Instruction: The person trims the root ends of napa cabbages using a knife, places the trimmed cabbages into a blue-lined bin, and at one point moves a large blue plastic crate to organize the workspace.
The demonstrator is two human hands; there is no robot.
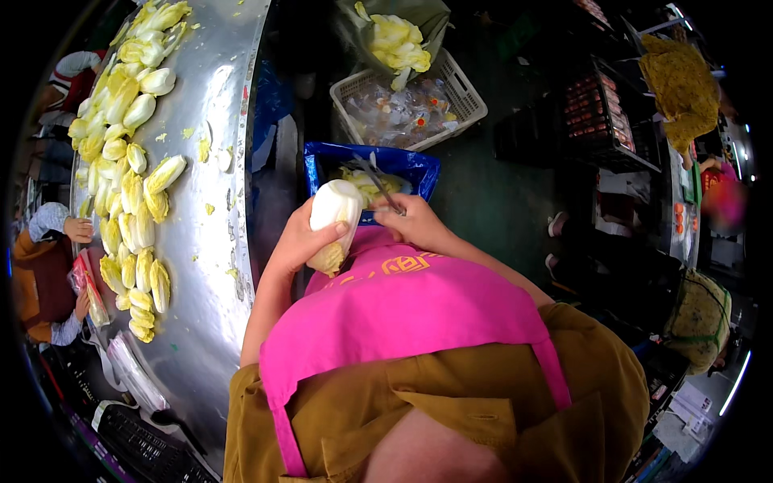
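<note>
My left hand (300, 239) grips a pale napa cabbage (337, 211), its white base up and its yellow leaf tip pointing down towards the pink apron. Close on its right, my right hand (412, 223) is closed around the handle of a knife (381, 184), whose blade points up and to the left. Beneath both hands is a blue plastic-lined bin (416, 160) with cabbage leaves (364, 185) inside. Many napa cabbages (140, 111) lie in a long heap on the metal table (211, 253) to the left.
Past the blue bin stands a pale plastic crate (474, 108) of clear bags, with a sack (436, 18) of leaves over it. A person (48, 271) in a brown apron handles a plastic bag across the table. Black crates (613, 142) are stacked at right; another person (721, 187) is farther off.
</note>
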